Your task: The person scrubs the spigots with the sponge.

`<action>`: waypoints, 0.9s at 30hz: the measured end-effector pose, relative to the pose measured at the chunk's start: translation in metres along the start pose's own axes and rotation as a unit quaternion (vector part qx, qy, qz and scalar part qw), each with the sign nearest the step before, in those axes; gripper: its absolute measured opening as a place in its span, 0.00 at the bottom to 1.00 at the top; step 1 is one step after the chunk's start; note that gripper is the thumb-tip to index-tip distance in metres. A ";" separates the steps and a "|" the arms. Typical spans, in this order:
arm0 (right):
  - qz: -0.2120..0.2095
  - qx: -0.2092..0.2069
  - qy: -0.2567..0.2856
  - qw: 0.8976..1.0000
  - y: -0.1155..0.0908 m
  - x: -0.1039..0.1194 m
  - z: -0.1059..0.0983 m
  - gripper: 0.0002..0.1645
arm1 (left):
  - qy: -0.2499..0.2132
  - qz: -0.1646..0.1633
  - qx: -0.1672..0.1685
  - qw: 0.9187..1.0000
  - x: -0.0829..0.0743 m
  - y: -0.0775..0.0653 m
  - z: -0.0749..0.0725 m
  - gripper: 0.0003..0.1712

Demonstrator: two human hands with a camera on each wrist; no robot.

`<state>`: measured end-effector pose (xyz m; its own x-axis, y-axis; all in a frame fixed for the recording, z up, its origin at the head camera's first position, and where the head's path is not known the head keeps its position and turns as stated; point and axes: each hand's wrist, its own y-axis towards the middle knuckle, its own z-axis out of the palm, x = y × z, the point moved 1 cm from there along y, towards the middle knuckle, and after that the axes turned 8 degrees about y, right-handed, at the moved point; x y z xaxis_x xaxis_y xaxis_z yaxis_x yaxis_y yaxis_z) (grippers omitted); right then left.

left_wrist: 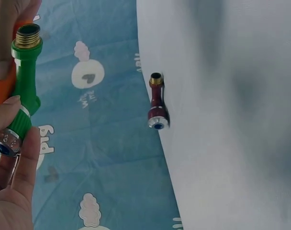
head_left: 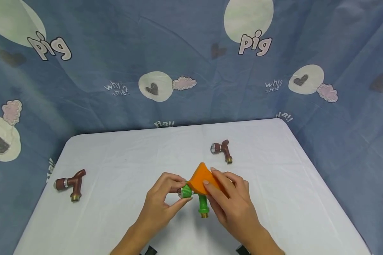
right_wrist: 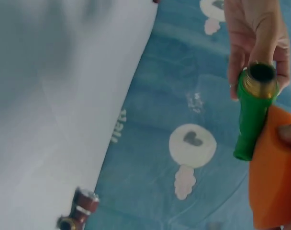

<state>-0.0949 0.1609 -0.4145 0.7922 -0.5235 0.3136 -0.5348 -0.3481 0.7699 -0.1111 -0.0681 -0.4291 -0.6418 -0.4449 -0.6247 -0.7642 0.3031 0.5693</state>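
A green tap [head_left: 203, 203] with a brass threaded end is held up over the table, the thread pointing toward the person. My left hand [head_left: 162, 196] pinches its ribbed green knob [head_left: 187, 191] between thumb and fingers; the knob's silver end shows in the left wrist view. In my right hand [head_left: 231, 198] is an orange sponge [head_left: 201, 179], gripped between thumb and fingers and laid over the tap's upper body. The sponge hides the spout side of the tap in the head view. From the right wrist, the sponge lies along the green body.
Two brown taps lie on the white-covered table [head_left: 121, 223]: one tap [head_left: 76, 184] at the left, another tap [head_left: 223, 148] behind the hands to the right. A blue printed cloth [head_left: 191, 49] hangs behind and along the sides of the table.
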 end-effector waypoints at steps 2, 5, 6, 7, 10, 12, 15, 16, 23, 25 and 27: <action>0.016 0.006 -0.017 1.000 0.000 -0.005 0.000 0.22 | 0.014 0.016 0.004 1.000 0.000 0.000 0.001 0.28; 0.032 -0.002 -0.029 0.999 -0.002 -0.012 0.000 0.22 | 0.038 0.036 0.008 0.999 -0.001 0.001 0.001 0.30; 0.037 -0.007 -0.031 0.999 -0.003 -0.015 0.000 0.22 | 0.045 0.041 0.008 0.998 -0.001 0.001 0.002 0.30; 0.042 -0.013 -0.031 0.999 -0.003 -0.017 0.000 0.22 | 0.050 0.045 0.008 0.998 -0.001 0.000 0.002 0.30; 0.059 -0.031 -0.029 0.997 -0.004 -0.023 0.001 0.24 | 0.060 0.053 0.003 0.997 -0.001 -0.001 0.004 0.31; 0.068 -0.044 -0.024 0.996 -0.004 -0.024 0.001 0.24 | 0.067 0.060 -0.001 0.996 -0.001 -0.001 0.005 0.31; 0.067 -0.057 -0.012 0.996 -0.003 -0.020 0.001 0.24 | 0.075 0.066 -0.002 0.995 -0.002 -0.002 0.006 0.31; 0.059 -0.061 -0.006 0.996 -0.004 -0.018 0.002 0.23 | 0.075 0.064 -0.001 0.995 -0.002 -0.003 0.006 0.32; 0.029 -0.051 0.015 0.998 -0.010 -0.004 0.013 0.21 | 0.026 -0.008 0.013 1.000 -0.004 -0.007 0.007 0.31; 0.045 -0.054 0.013 0.997 -0.011 -0.008 0.014 0.21 | 0.012 -0.018 0.010 1.000 -0.004 -0.008 0.008 0.31; 0.063 -0.061 0.010 0.996 -0.012 -0.014 0.014 0.22 | 0.006 -0.016 0.006 1.000 -0.003 -0.009 0.008 0.31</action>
<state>-0.1040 0.1616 -0.4363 0.7278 -0.5414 0.4210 -0.5912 -0.1840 0.7853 -0.1024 -0.0628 -0.4367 -0.6165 -0.4640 -0.6361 -0.7849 0.2989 0.5427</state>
